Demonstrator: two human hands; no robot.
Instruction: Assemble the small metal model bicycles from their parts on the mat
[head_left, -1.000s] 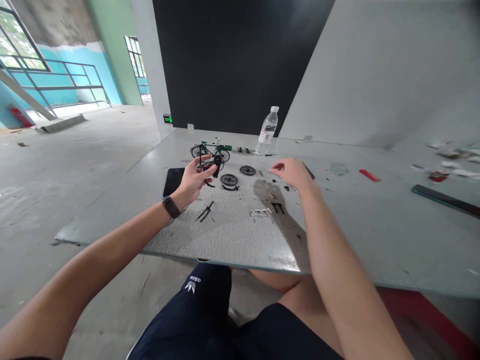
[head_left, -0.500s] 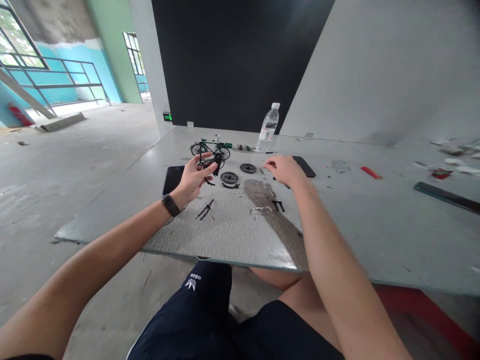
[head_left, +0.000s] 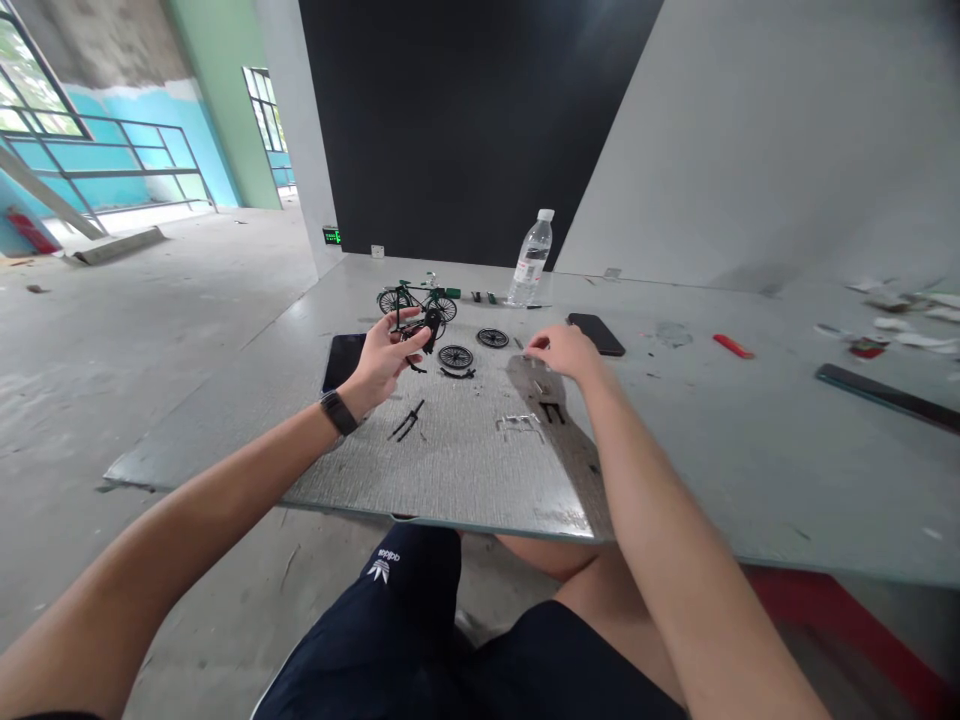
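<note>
My left hand [head_left: 382, 362] grips a black model bicycle frame [head_left: 430, 330] between thumb and fingers, above the table. My right hand [head_left: 562, 350] is low over the tabletop with its fingertips pinched together; whatever they may hold is too small to make out. Between the hands lie two black spoked model wheels, one farther back [head_left: 493, 338] and one nearer [head_left: 455, 357]. A curved black part [head_left: 458, 374] rests just in front of the nearer wheel. Closer to me are a black fork [head_left: 407, 420], a black bracket-like part [head_left: 553, 412] and a thin silvery part [head_left: 519, 427].
An assembled green model bicycle [head_left: 417, 297] stands behind my left hand. A water bottle [head_left: 531, 260] stands at the back. Dark phones lie at left [head_left: 344, 362] and right [head_left: 598, 334]. Farther right are a red object [head_left: 733, 346] and a long dark bar [head_left: 885, 398].
My right hand has come down slightly and towards me, its fingertips still together. My left hand keeps hold of the bicycle frame. The whole view has shifted slightly.
</note>
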